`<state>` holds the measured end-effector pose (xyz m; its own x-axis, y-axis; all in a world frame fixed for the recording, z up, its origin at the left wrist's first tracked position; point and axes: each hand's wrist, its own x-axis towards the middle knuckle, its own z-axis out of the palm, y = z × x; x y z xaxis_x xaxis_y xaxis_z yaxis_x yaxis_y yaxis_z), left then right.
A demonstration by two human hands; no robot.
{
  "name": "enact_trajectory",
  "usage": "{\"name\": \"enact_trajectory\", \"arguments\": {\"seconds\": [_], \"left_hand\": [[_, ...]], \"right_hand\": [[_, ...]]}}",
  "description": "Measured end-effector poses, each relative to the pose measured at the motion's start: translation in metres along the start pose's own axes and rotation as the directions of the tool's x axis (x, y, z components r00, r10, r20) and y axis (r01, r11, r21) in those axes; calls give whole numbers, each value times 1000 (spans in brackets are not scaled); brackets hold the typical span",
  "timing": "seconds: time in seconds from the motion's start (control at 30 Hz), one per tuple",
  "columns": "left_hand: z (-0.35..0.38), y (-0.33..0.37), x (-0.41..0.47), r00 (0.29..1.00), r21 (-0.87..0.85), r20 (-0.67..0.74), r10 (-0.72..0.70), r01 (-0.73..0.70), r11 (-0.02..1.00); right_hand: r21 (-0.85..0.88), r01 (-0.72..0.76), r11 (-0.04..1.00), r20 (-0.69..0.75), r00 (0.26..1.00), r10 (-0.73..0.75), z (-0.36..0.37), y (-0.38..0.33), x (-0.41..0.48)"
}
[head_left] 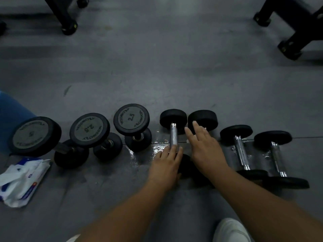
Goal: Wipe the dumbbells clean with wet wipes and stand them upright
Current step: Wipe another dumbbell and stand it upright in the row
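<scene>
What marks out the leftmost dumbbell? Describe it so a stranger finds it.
Follow the row on the grey floor to its left end, beside the white wipes pack. The standing dumbbell there has a top face marked 5; the next dumbbell reads 2.5.

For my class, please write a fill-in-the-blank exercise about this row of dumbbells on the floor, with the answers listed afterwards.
The dumbbells standing upright number ___ in all.
The leftmost upright dumbbell is marked with the number ___.
The wet wipes pack lies on the floor at the ___ end of the row.
The left hand rests its fingers on the ___ of a lying dumbbell.
Missing words: three; 5; left; handle.
</scene>
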<state>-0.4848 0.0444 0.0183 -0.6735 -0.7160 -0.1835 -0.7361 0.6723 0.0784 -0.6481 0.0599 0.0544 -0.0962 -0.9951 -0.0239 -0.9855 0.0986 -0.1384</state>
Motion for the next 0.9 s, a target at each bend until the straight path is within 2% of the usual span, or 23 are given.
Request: {"name": "enact_trajectory", "arguments": {"seconds": [0.13, 0.3, 0.47, 0.63, 0.8, 0.9], "left_hand": [[3, -3, 9, 990, -54, -140, 31, -39, 998], [-8, -11, 14, 999, -149, -32, 7, -12, 989], [-13, -23, -7, 999, -155, -35, 23, -28, 988], [10, -34, -18, 990, -198, -112, 85, -106, 975], [16, -38, -18, 978, -200, -191, 80, -119, 973], [13, -49, -28, 963, -124, -238, 127, -160, 979]], "right_hand": [[-2, 22, 1000, 38, 999, -22, 17, 2, -3], [48, 115, 992, 148, 982, -121, 17, -7, 14], [6, 356, 935, 243, 906, -347, 27, -35, 37], [-165, 487, 857, 436, 816, -380, 40, -40, 53], [-158, 505, 849, 399, 819, -413, 57, -43, 64], [-164, 521, 838, 362, 822, -440, 62, -52, 63]]}}
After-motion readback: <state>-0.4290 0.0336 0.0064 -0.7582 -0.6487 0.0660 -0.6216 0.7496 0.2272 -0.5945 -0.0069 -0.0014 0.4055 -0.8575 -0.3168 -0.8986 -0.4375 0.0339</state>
